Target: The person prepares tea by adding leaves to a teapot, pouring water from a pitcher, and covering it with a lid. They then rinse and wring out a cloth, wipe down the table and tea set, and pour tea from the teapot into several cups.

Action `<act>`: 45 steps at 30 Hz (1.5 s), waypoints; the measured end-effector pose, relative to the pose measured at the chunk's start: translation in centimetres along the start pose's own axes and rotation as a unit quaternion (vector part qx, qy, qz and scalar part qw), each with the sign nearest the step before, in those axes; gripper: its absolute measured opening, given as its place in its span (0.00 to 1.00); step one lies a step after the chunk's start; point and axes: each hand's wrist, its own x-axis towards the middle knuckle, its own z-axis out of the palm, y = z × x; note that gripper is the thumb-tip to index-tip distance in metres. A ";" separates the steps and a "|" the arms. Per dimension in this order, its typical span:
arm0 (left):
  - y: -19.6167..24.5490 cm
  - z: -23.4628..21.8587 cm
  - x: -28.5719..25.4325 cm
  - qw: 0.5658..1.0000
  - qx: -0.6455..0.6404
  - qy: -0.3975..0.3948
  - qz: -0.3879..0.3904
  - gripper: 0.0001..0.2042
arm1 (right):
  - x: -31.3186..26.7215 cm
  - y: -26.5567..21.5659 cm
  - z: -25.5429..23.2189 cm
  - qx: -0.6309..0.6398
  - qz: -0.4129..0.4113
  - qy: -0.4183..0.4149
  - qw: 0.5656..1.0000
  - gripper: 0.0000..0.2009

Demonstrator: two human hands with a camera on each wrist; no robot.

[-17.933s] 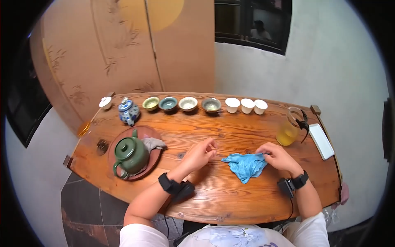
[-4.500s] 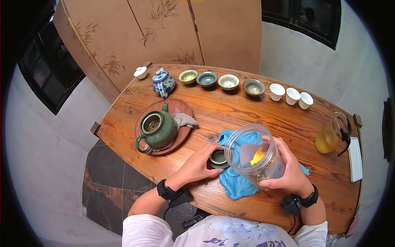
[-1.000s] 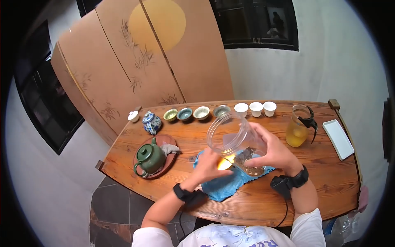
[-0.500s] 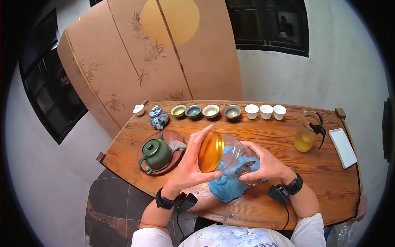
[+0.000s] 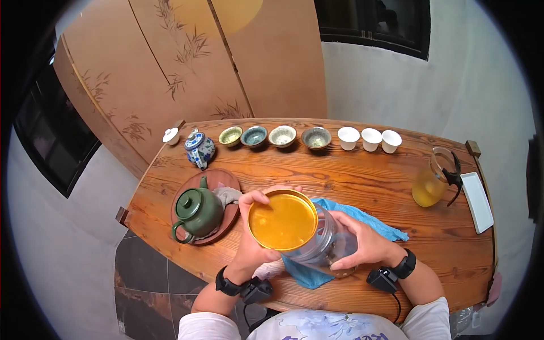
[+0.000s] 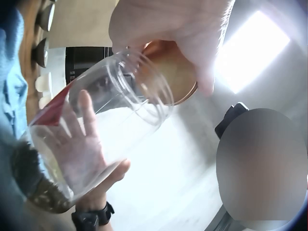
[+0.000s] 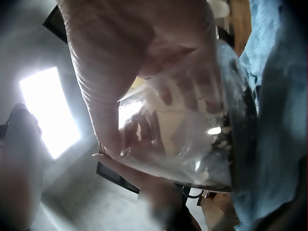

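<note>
My left hand (image 5: 253, 238) grips a round gold screw lid (image 5: 283, 220) by its rim, thumb and fingers spread around it. The lid overlaps the mouth of a clear plastic jar (image 5: 324, 241), which leans toward the lid. My right hand (image 5: 365, 243) holds the jar around its body. Dark dried bits (image 6: 36, 185) lie at the bottom of the jar in the left wrist view. A blue cloth (image 5: 368, 218) lies on the table beneath the jar. To the left, a green teapot (image 5: 198, 212) with its lid on stands on a round reddish-brown tray (image 5: 231, 180).
Along the back of the wooden table (image 5: 340, 175) stand a blue-and-white teapot (image 5: 199, 148), several small bowls including a teal one (image 5: 254, 136), and white cups (image 5: 348, 137). At right are a glass pitcher (image 5: 429, 190) of yellow liquid and a white tray (image 5: 477, 201).
The teapot, uncovered 4.5 s ago, has its lid on. My left hand has lifted the gold lid from near the cloth to the jar's mouth, while my right hand keeps holding the jar.
</note>
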 end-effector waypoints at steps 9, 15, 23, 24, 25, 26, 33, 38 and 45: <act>-1.0 0.6 -1.7 1.000 0.019 0.002 -0.022 0.32 | 0.0 0.9 0.5 -0.001 -0.025 0.007 1.000 0.44; 0.1 1.0 -2.4 0.995 0.054 -0.005 -0.083 0.42 | 0.1 0.8 0.6 0.016 -0.029 -0.004 0.999 0.44; 2.5 -1.7 -2.0 0.987 0.155 -0.019 -0.042 0.48 | 0.0 -0.1 0.2 -0.066 -0.028 -0.009 0.997 0.44; 3.5 -1.8 -1.9 0.990 0.138 0.016 -0.032 0.47 | 0.0 -0.3 0.1 -0.064 -0.026 -0.009 0.998 0.44; 4.8 -2.1 -1.7 0.981 0.191 0.024 -0.036 0.45 | 0.0 -0.5 0.0 -0.080 -0.034 -0.007 0.996 0.44; 6.2 -2.5 -1.5 0.969 0.243 0.033 -0.040 0.43 | 0.0 -0.5 -0.1 -0.096 -0.042 -0.005 0.994 0.44; 9.0 -1.4 0.4 0.768 0.601 -0.216 -0.039 0.38 | 0.1 -0.4 0.0 -0.093 -0.042 -0.015 0.995 0.43; 7.8 0.2 1.1 0.782 0.551 -0.291 -0.020 0.39 | 0.1 -0.6 0.7 -0.090 -0.035 -0.031 0.995 0.43; 6.5 1.3 1.5 0.831 0.479 -0.283 -0.014 0.39 | -0.1 -0.4 0.8 -0.095 -0.063 -0.003 0.993 0.43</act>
